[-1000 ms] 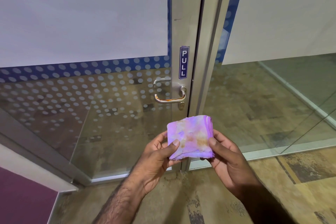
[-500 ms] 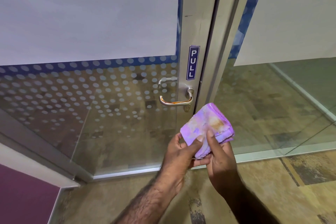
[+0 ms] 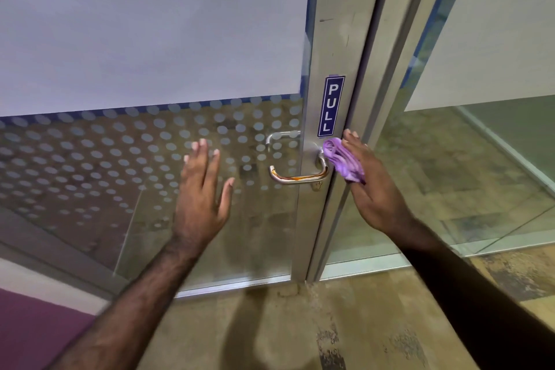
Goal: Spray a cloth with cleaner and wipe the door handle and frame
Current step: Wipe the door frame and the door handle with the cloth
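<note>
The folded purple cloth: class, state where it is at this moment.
In the head view, the folded purple cloth is right of centre, held in the right hand against the right end of the curved silver door handle, just below the blue PULL sign.

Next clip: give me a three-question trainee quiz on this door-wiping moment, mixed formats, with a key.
1. True or false: the left hand holds the purple cloth.
2. The cloth meets the door handle at its: A) left end B) right end, by the door frame C) middle.
3. Fill in: the blue sign above the handle reads ____.

Key: 1 false, the right hand holds it; 2 B; 3 PULL.
</note>
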`<state>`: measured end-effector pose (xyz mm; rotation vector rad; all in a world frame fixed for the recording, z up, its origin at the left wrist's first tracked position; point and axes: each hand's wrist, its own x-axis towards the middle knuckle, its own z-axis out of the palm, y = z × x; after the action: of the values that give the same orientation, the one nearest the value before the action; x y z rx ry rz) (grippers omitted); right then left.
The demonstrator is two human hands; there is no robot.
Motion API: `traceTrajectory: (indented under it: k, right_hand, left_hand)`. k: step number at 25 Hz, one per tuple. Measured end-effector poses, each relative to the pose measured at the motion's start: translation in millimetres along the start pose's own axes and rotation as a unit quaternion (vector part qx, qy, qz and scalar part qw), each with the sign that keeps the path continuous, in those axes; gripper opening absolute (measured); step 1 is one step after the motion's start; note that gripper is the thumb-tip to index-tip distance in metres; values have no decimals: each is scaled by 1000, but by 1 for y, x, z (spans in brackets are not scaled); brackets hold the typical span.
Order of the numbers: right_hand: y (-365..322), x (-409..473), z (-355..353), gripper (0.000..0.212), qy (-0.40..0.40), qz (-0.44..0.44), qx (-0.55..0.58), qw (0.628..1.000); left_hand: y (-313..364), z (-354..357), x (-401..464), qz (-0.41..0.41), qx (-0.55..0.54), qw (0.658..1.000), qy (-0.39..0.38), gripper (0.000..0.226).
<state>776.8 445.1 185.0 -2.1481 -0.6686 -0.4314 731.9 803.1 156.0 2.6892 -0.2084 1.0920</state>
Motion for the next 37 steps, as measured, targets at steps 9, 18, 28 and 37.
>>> traceTrajectory:
  k: [9,18,28,37]
  right_hand:
    - [20,7,49,84,-76,-102,-209,970]
    - [60,28,20,63,-167,-205,-244,933]
    - [15,-3,131,49,133,-59,-241,959]
    - [-57,16,196,55,173,-13,-360,917]
  left_hand:
    - [-55,45,26,72,140,985,63,71]
    - [-73,66,31,92,144,978,117,82]
    - [-76,72,32,95,145,976,133,82]
    - [-78,72,30,95,151,975,129,79]
